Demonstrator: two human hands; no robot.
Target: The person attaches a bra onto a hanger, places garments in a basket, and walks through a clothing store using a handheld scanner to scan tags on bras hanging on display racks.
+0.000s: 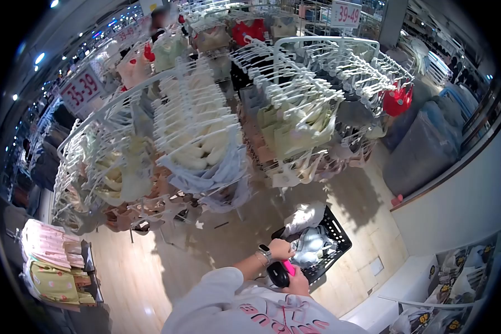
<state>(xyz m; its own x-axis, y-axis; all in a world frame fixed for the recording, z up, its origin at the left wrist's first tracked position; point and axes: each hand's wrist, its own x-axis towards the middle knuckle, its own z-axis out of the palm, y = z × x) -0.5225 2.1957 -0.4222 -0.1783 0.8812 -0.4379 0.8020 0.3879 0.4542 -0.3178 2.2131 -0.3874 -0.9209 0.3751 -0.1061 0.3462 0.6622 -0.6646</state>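
My left hand (281,249), with a watch and a bracelet on its wrist, is closed at the upper end of a bright pink strip; what its fingers hold is hidden. Just below it, my right hand (298,282) is wrapped around a pink-and-black handheld device (278,274) with a rounded, glossy black body. Both hands are close to my chest, over the near left side of a black basket (345,236) with perforated walls. Inside the basket lie pale blue-grey bras (313,245) and a white bundle (306,217).
Ahead are racks of bras on white hangers (200,139), with a second rack (295,106) on the right. Large wrapped sacks (423,150) lean by a low white wall (456,189). Folded garments (53,267) hang at left, and bagged goods (456,278) fill shelves at right. A person (160,19) is far back.
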